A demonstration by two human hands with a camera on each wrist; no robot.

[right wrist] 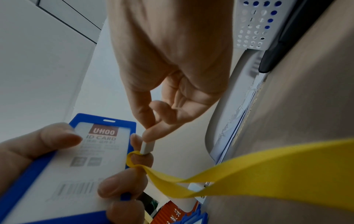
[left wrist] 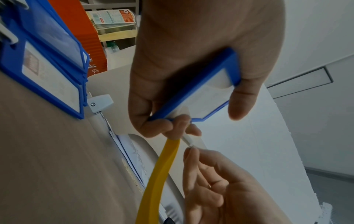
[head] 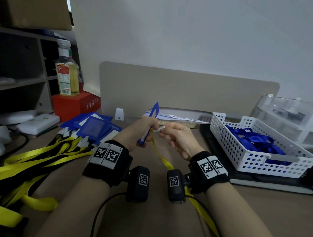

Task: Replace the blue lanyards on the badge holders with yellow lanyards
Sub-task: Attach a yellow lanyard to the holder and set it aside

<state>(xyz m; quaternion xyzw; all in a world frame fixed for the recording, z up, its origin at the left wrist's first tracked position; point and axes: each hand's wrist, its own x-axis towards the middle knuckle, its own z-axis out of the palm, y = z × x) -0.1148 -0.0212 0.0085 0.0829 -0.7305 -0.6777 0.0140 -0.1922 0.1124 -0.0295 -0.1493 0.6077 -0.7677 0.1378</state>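
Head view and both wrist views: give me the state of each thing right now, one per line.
Blue plastic badge holder: held up off the desk, slot empty.
Yellow ribbon lanyard: unattached, trailing to the desk.
White plastic clip: pinched, beside the holder.
Left hand: grips the holder.
Right hand: pinches the clip.
White perforated basket: holds blue lanyards.

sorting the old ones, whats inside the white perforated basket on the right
The white perforated basket holds a tangled heap of blue lanyards. Its walls and the heap itself hide the bottom, so anything beneath cannot be seen.
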